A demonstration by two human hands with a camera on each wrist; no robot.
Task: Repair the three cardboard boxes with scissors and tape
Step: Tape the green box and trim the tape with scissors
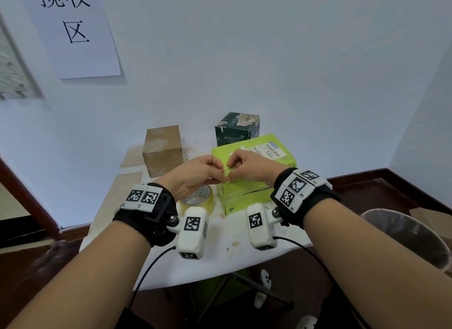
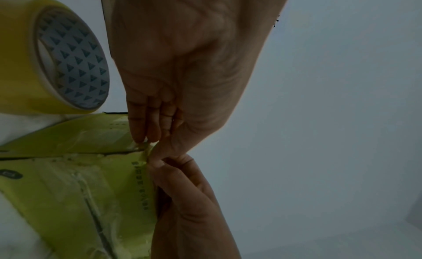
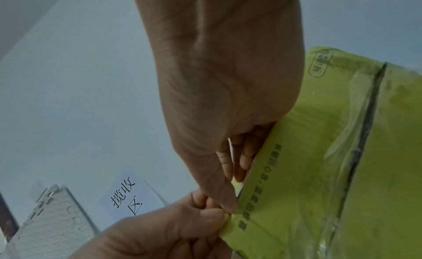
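Note:
A lime-green cardboard box (image 1: 256,174) with a shipping label stands on the white table (image 1: 220,262). Both hands meet at its near-left top corner. My left hand (image 1: 220,175) pinches the edge of the top flap (image 2: 146,149) between thumb and fingers. My right hand (image 1: 230,168) pinches the same edge right beside it, thumb (image 3: 226,199) on the outer face of the green box (image 3: 319,172). A roll of yellowish tape (image 1: 198,201) lies on the table under my left wrist, large in the left wrist view (image 2: 57,60). Scissors are not in view.
A plain brown box (image 1: 162,151) stands at the table's back left. A dark green box (image 1: 237,128) with a torn top stands behind the lime one, against the wall. A grey bin (image 1: 403,235) is on the floor to the right.

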